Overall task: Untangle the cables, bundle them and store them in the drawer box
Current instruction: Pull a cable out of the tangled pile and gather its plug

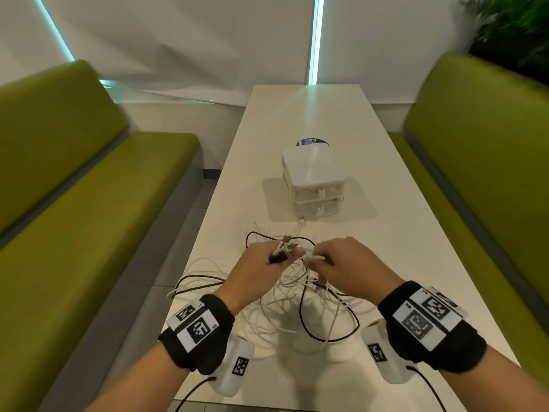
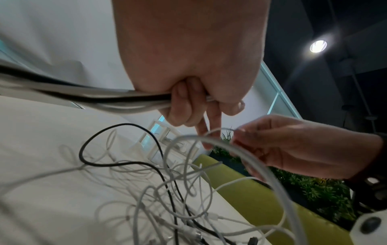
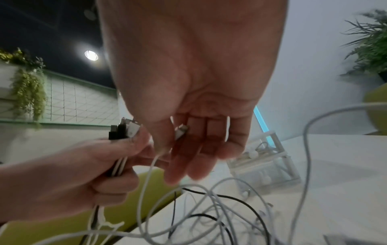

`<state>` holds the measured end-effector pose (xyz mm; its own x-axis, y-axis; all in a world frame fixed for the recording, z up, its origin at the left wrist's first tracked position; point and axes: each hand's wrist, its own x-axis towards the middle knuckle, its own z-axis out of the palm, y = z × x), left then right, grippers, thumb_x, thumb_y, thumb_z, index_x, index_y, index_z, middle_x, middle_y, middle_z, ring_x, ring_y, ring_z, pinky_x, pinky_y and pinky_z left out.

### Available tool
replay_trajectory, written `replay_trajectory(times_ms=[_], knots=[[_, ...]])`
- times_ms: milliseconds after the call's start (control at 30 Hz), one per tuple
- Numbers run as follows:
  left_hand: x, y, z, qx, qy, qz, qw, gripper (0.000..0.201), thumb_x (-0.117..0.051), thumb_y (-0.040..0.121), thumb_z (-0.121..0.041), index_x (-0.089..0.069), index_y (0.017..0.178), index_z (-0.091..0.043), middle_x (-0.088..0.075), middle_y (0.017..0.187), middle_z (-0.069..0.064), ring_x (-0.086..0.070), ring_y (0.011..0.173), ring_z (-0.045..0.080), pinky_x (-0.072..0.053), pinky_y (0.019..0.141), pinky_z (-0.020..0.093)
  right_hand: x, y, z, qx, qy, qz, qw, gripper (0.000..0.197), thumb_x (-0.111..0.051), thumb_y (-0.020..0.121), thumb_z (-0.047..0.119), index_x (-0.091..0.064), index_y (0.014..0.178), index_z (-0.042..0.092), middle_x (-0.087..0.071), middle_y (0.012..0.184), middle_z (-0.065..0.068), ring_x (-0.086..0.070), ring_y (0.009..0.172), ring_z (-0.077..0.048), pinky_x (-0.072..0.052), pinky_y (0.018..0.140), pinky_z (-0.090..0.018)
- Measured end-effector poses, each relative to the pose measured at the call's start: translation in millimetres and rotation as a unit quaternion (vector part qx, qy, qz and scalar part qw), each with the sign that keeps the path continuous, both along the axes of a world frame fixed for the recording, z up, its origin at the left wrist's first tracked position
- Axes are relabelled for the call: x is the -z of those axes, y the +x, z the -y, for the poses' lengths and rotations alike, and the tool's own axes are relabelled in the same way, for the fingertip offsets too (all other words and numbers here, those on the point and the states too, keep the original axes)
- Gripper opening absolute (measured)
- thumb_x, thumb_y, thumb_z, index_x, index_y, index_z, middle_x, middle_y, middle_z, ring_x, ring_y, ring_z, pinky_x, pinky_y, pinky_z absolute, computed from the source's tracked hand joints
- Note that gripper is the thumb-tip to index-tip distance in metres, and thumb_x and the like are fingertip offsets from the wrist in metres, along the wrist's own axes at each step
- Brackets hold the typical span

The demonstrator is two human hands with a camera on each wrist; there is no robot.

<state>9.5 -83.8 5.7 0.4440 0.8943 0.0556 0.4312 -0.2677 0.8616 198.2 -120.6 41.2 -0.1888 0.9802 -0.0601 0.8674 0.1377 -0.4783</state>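
In the head view the left hand [image 1: 258, 267], low centre of the frame, is clenched round a bunch of cable ends, black and white plugs [image 1: 282, 248] sticking out past its fingers. The left wrist view shows the same grip from below: several white strands and a black one run in from the left edge and vanish into the curled fingers [image 2: 180, 106]; how many there are cannot be counted. The right hand [image 1: 344, 266], just right of it, pinches a single white cable [image 1: 315, 257] near its end. In the right wrist view a white plug [image 3: 181, 131] shows between thumb and fingers, but motion blur hides the exact contact.

The rest of the cables [image 1: 300, 310] lie in a loose tangle on the table [image 1: 401, 263] under and between the hands, white loops crossed by a black cable [image 1: 303, 318]. Which strand leads to which hand is hard to trace.

The drawer box [image 1: 315, 179] stands above the tangle at frame centre, both drawers closed. Its clear fronts show something pale inside, too faint to make out. A blue round label [image 1: 309, 141] behind it is mostly hidden. Green benches [image 1: 89, 188] flank the table, cut off at both sides.
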Motion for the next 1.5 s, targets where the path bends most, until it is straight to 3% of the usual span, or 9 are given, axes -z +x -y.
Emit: replay_trajectory(times_ms=[200, 367, 567, 767, 867, 967, 1133, 1300, 1500], knots=[[-12, 3, 5, 0.004, -0.005, 0.032, 0.999, 0.044, -0.050, 0.093, -0.051, -0.067, 0.081, -0.011, -0.059, 0.058, -0.009, -0.046, 0.054, 0.008, -0.035, 0.055, 0.023, -11, -18, -2, 0.053, 0.059, -0.188, 0.979, 0.006, -0.058, 0.094, 0.029, -0.058, 0.089, 0.026, -0.069, 0.066, 0.003, -0.064, 0.061, -0.015, -0.052, 0.059, -0.033], [-14, -2, 6, 0.005, -0.013, -0.002, 1.000, 0.021, -0.062, 0.094, -0.023, -0.061, 0.073, -0.020, -0.047, 0.049, -0.016, -0.037, 0.045, 0.001, -0.028, 0.049, 0.014, 1, -30, 2, 0.064, 0.100, -0.270, 0.955, 0.006, -0.057, 0.095, 0.015, -0.059, 0.095, 0.021, -0.068, 0.076, 0.006, -0.062, 0.068, -0.004, -0.043, 0.057, -0.012], [-10, -9, 1, -0.026, 0.018, -0.055, 0.998, 0.043, -0.065, 0.091, -0.017, -0.053, 0.049, -0.020, -0.054, 0.044, -0.008, -0.049, 0.043, 0.005, -0.036, 0.054, 0.017, -1, -39, -2, 0.008, 0.099, -0.235, 0.967, 0.032, -0.052, 0.095, 0.007, -0.068, 0.118, 0.023, -0.069, 0.102, 0.010, -0.060, 0.095, -0.007, -0.046, 0.086, -0.020], [-14, -12, -4, -0.066, 0.023, -0.069, 0.995, 0.037, -0.056, 0.098, -0.026, -0.055, 0.060, -0.025, -0.052, 0.049, -0.007, -0.052, 0.049, 0.012, -0.043, 0.057, 0.029, -2, -46, 7, -0.008, 0.086, -0.249, 0.965, 0.056, -0.042, 0.102, 0.016, -0.023, 0.150, 0.037, -0.059, 0.120, 0.008, -0.052, 0.110, -0.003, -0.040, 0.096, -0.017], [-22, -15, -5, -0.104, 0.028, -0.016, 0.994, 0.031, -0.048, 0.101, -0.036, -0.072, 0.082, -0.031, -0.051, 0.044, -0.014, -0.046, 0.045, 0.004, -0.034, 0.050, 0.022, -2, -50, 10, 0.040, 0.106, -0.343, 0.933, 0.063, -0.049, 0.096, 0.006, -0.026, 0.148, 0.033, -0.056, 0.131, 0.016, -0.053, 0.115, 0.000, -0.043, 0.092, -0.013], [-27, -20, -3, -0.128, 0.004, 0.074, 0.989, 0.045, -0.040, 0.098, -0.052, -0.071, 0.070, -0.036, -0.044, 0.045, -0.006, -0.042, 0.050, 0.013, -0.037, 0.058, 0.028, -1, -58, 7, 0.044, 0.074, -0.339, 0.937, 0.061, -0.052, 0.092, 0.006, -0.033, 0.147, 0.025, -0.054, 0.137, 0.012, -0.052, 0.119, 0.001, -0.044, 0.101, -0.024], [-28, -25, 3, -0.122, -0.042, 0.202, 0.971, 0.049, -0.035, 0.101, -0.043, -0.072, 0.091, -0.012, -0.036, 0.051, 0.000, -0.044, 0.063, 0.022, -0.043, 0.066, 0.027, 2, -76, 1, 0.071, 0.052, -0.330, 0.940, 0.062, -0.053, 0.094, 0.018, -0.028, 0.150, 0.025, -0.044, 0.145, 0.011, -0.049, 0.124, -0.003, -0.045, 0.103, -0.030], [-29, -30, 2, -0.124, -0.040, 0.271, 0.954, 0.047, -0.035, 0.103, -0.037, -0.066, 0.080, -0.011, -0.023, 0.055, 0.006, -0.024, 0.046, 0.015, -0.030, 0.045, 0.023, 13, -87, 0, -0.020, -0.026, -0.262, 0.964, 0.021, -0.047, 0.099, 0.033, -0.065, 0.103, 0.024, -0.072, 0.076, 0.004, -0.064, 0.064, -0.005, -0.050, 0.066, -0.025], [-38, -41, -4, -0.120, 0.007, 0.258, 0.959, 0.043, -0.042, 0.098, -0.041, -0.068, 0.076, -0.014, -0.026, 0.055, 0.003, -0.021, 0.045, 0.010, -0.022, 0.043, 0.021, 15, -63, -7, -0.096, 0.070, -0.012, 0.993, 0.043, -0.045, 0.097, 0.050, -0.041, 0.061, 0.027, -0.045, 0.052, 0.006, -0.041, 0.050, -0.007, -0.035, 0.054, -0.031]])
